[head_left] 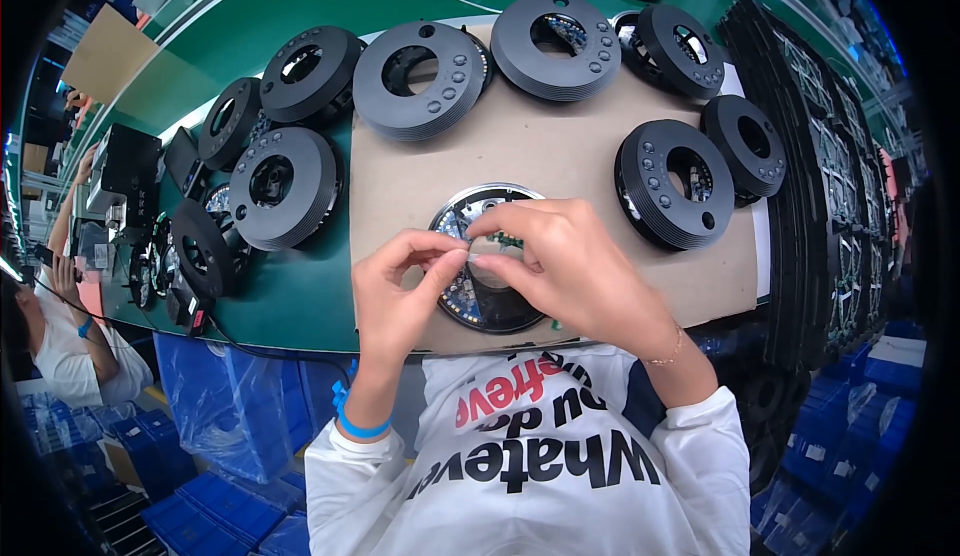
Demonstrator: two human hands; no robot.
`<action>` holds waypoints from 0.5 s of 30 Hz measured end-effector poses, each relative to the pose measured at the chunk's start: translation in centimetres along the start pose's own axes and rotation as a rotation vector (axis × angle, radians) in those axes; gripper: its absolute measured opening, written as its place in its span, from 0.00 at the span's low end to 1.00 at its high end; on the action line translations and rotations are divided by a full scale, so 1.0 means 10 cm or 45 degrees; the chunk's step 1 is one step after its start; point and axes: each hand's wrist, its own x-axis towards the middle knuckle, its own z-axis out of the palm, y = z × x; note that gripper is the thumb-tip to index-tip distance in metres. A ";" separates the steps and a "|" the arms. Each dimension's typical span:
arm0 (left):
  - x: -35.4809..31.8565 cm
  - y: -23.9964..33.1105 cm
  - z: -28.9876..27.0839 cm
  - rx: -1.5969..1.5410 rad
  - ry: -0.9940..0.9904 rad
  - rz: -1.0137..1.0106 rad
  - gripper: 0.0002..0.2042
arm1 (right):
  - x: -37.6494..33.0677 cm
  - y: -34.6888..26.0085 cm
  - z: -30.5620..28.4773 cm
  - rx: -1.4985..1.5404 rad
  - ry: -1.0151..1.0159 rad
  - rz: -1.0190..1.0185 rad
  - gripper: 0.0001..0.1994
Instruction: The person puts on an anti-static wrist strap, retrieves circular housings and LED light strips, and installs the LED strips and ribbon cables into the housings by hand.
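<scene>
- Left hand [392,281]: thumb and forefinger drawn nearly together over the unit; I can't tell whether they pinch something small.
- Right hand [570,256]: fingers curled, thumb and forefinger tips near my left ones; whatever they may grip is too small to make out.
- Round unit [500,308]: beneath both my hands, lying on the cardboard [575,156] near the table's front edge, blue board [458,301] showing at its left.
- Dark grey rings [418,114]: behind and to both sides of the unit.
- Black racks [790,176]: along my right.
</scene>
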 end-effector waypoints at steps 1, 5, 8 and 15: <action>0.02 0.00 0.00 -0.095 0.002 -0.025 0.03 | 0.02 -0.02 0.00 0.053 -0.043 0.132 0.06; 0.03 -0.03 0.04 -0.086 0.025 0.052 0.04 | 0.05 0.04 0.04 0.466 -0.135 0.601 0.05; 0.02 -0.04 0.03 0.012 0.033 0.102 0.03 | 0.01 0.11 0.08 0.691 -0.176 0.789 0.04; 0.07 -0.18 -0.13 0.580 -0.105 0.111 0.30 | -0.01 0.14 0.22 -0.129 0.183 0.211 0.03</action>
